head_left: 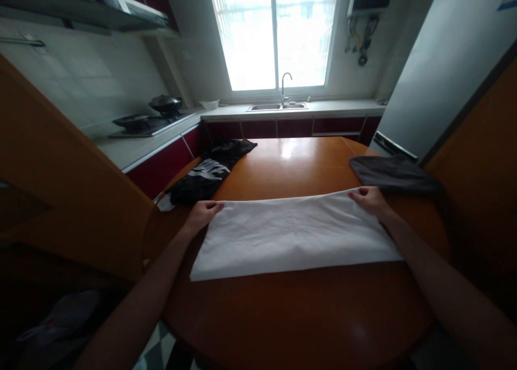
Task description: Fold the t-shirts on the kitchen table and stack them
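Note:
A white cloth [291,232] lies folded into a wide strip across the round wooden table [299,305]. My left hand [203,213] pinches its far left corner, fingers closed on the fabric. At the far right corner my right hand [369,199] grips the cloth the same way. Both arms reach in from the near edge of the table.
A black garment with white print [210,170] lies at the table's far left. A dark grey cloth [393,173] lies at the far right. Behind are a counter with a sink [278,106], a stove with pans [151,119] and a fridge [444,74].

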`<move>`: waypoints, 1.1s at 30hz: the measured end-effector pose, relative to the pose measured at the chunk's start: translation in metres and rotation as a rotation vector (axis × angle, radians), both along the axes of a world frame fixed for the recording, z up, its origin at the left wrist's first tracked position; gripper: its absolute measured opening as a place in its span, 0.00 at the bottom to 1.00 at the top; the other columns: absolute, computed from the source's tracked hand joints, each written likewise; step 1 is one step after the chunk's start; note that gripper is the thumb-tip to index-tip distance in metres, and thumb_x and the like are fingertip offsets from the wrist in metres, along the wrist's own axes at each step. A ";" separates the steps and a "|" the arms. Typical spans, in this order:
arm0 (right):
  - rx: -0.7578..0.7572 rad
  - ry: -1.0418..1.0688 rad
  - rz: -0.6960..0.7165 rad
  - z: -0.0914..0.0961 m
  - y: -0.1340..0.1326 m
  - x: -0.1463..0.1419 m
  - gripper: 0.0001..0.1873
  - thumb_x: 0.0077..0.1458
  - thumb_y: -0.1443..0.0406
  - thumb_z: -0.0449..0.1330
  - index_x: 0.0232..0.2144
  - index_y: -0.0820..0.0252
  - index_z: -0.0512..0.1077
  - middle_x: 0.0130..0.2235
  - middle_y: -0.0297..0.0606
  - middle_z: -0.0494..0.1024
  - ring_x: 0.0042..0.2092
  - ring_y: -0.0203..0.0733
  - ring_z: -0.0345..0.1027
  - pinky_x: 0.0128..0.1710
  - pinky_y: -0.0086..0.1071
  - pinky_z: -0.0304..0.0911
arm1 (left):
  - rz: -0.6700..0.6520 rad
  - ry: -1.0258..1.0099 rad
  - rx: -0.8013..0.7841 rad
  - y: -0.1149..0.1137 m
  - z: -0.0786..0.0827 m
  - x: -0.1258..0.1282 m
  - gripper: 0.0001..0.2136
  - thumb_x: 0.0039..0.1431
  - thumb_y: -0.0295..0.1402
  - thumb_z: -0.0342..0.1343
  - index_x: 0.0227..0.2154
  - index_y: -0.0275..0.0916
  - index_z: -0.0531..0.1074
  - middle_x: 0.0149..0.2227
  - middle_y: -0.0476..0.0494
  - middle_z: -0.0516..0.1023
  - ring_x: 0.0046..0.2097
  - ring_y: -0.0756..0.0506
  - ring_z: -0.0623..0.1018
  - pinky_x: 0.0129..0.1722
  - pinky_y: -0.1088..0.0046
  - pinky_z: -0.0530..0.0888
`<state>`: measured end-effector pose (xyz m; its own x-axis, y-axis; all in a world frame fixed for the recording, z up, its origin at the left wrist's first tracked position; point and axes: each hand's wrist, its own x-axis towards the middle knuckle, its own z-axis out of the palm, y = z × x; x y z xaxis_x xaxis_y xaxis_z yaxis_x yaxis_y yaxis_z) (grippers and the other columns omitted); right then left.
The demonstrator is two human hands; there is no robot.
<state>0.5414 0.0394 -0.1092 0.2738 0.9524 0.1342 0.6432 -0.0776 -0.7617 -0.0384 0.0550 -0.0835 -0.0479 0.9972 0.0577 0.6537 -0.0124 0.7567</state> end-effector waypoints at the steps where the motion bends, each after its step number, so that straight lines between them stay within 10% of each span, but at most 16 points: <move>1: 0.001 -0.094 0.005 0.000 0.001 0.002 0.17 0.50 0.52 0.64 0.27 0.62 0.77 0.28 0.40 0.79 0.30 0.44 0.72 0.29 0.32 0.63 | 0.005 0.052 0.026 0.001 0.000 -0.002 0.27 0.47 0.56 0.61 0.35 0.33 0.82 0.33 0.41 0.83 0.37 0.38 0.80 0.34 0.70 0.71; 7: 0.256 -0.521 -0.060 0.016 -0.019 -0.023 0.19 0.60 0.56 0.57 0.46 0.62 0.77 0.44 0.55 0.79 0.47 0.58 0.72 0.48 0.47 0.66 | -0.014 0.431 0.375 -0.011 0.011 0.016 0.25 0.61 0.45 0.53 0.55 0.32 0.74 0.52 0.32 0.78 0.53 0.35 0.77 0.55 0.60 0.71; 11: 0.374 -0.548 0.294 0.007 -0.061 -0.105 0.27 0.66 0.56 0.48 0.63 0.57 0.66 0.60 0.51 0.72 0.60 0.61 0.63 0.60 0.53 0.57 | -0.340 0.501 0.438 -0.056 0.006 0.101 0.24 0.69 0.41 0.45 0.63 0.36 0.66 0.63 0.34 0.70 0.63 0.38 0.70 0.64 0.58 0.64; 17: 0.105 -0.590 0.523 -0.025 -0.107 -0.190 0.35 0.67 0.55 0.46 0.72 0.61 0.49 0.72 0.49 0.51 0.72 0.59 0.41 0.68 0.57 0.38 | -0.642 0.631 0.344 -0.103 -0.033 0.203 0.26 0.72 0.37 0.37 0.70 0.34 0.54 0.71 0.31 0.53 0.72 0.35 0.53 0.68 0.48 0.52; 28: -0.032 -0.601 0.474 -0.004 -0.062 -0.183 0.33 0.68 0.57 0.42 0.70 0.65 0.52 0.72 0.52 0.47 0.73 0.56 0.37 0.67 0.61 0.35 | -0.559 0.710 0.266 -0.055 -0.032 0.228 0.27 0.73 0.39 0.36 0.70 0.35 0.53 0.72 0.31 0.51 0.72 0.34 0.52 0.68 0.46 0.51; 33: -0.043 -0.696 0.305 -0.009 -0.044 -0.132 0.34 0.69 0.52 0.41 0.70 0.63 0.53 0.73 0.48 0.49 0.73 0.52 0.38 0.69 0.55 0.33 | -0.434 0.789 0.217 -0.039 -0.023 0.181 0.29 0.72 0.48 0.37 0.70 0.42 0.54 0.73 0.40 0.50 0.73 0.35 0.51 0.69 0.48 0.49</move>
